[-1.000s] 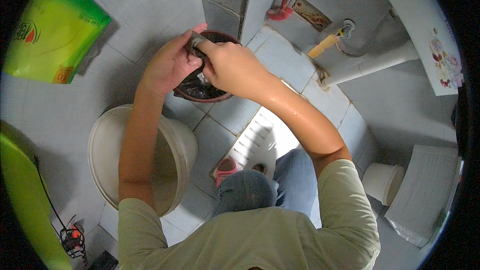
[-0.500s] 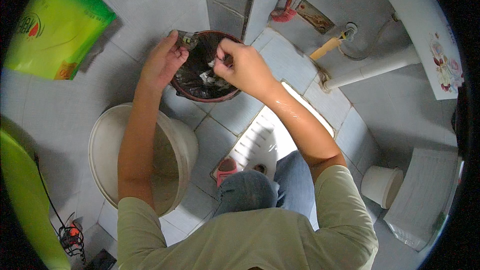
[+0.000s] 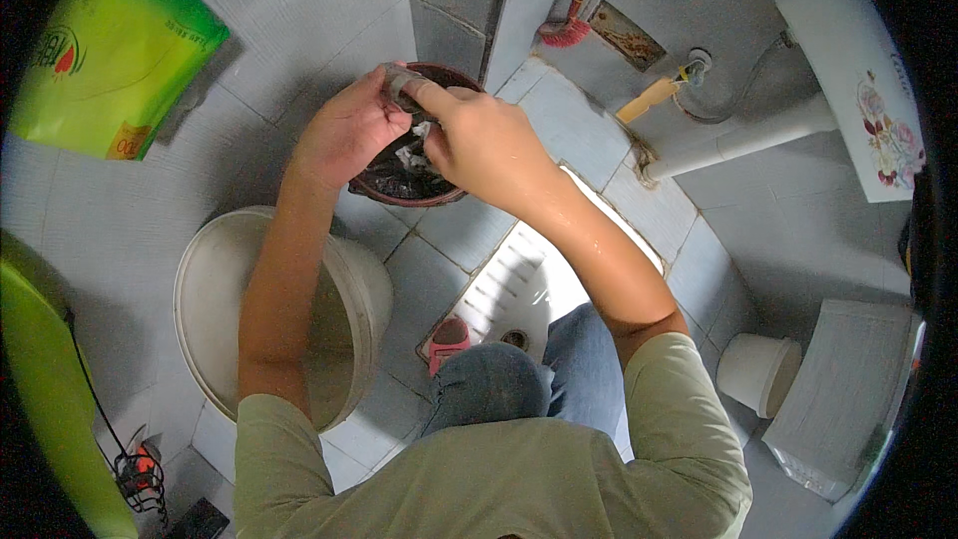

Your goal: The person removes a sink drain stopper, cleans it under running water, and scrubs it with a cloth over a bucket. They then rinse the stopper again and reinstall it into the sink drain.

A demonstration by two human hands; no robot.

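My left hand [image 3: 349,130] is closed around a small greyish, see-through cylindrical thing [image 3: 396,83] above the far left rim of the trash bin. My right hand [image 3: 489,145] has come up against it, its index finger stretched onto the thing. Its other fingers are curled, and whether they hold anything is hidden. Below both hands stands the round trash bin [image 3: 407,202] with a reddish-brown rim and a black bag lining [image 3: 384,183]. Crumpled white scraps [image 3: 411,156] lie inside it.
A large whitish bucket [image 3: 205,240] stands under my left forearm. A white squat toilet [image 3: 514,265] lies in the tiled floor, with a pink slipper [image 3: 449,337] beside it. At right are a white pipe [image 3: 733,145], a cistern [image 3: 853,70] and a small white pail [image 3: 753,369].
My right hand has moved left and up from over the bin to the greyish thing. My left hand has turned and shifted slightly right, still holding it.
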